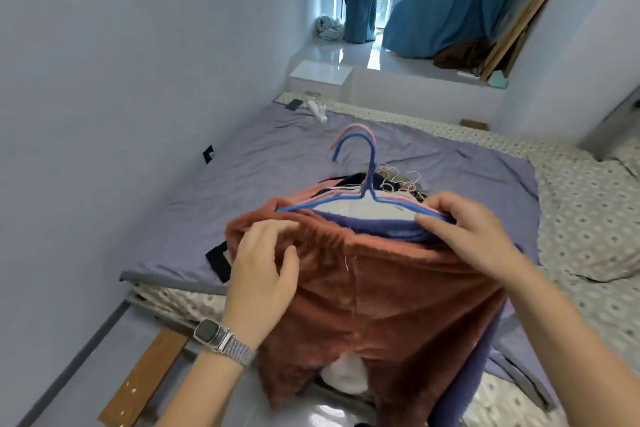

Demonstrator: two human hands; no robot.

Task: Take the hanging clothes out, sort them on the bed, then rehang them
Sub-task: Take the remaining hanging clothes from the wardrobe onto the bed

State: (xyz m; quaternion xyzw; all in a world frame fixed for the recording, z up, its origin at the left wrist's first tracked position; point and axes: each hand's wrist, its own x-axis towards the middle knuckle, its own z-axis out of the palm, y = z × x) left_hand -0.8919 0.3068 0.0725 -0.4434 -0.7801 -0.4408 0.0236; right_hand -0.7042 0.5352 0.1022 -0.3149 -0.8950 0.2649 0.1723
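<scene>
- left hand point(263, 274): wristwatch point(214, 336) on the wrist. fingers point(277, 229) curled into the gathered waistband of the rust-brown fleece trousers point(381, 288), pinching the cloth near its left end.
- rust-brown fleece trousers: held up over the near edge of the bed point(571, 191), waistband running left to right, legs hanging down toward the floor, so the long axis is roughly vertical. judged soft, plush and limp; will sag and fold wherever unsupported, light enough for one hand. best hold looks like the waistband at both ends, or the hanger bar under it.
- blue hanger point(372, 163): frontmost of a bunch of thin wire hangers, pink ones just behind. hook points up and away, curling left; shoulder bar lies left to right, level with the waistband. judged stiff but springy and thin; hooks likely to tangle with each other.
- purple garment point(381, 227): soft layer just behind the trousers' waistband, on the same hanger bunch; a white one shows behind it.
- right hand point(474, 236): fingers closed over the right shoulder of the hanger bunch and the cloth there, thumb point(433, 220) on the near side.
- grey sheet point(277, 163): spread on the bed behind the bundle.
</scene>
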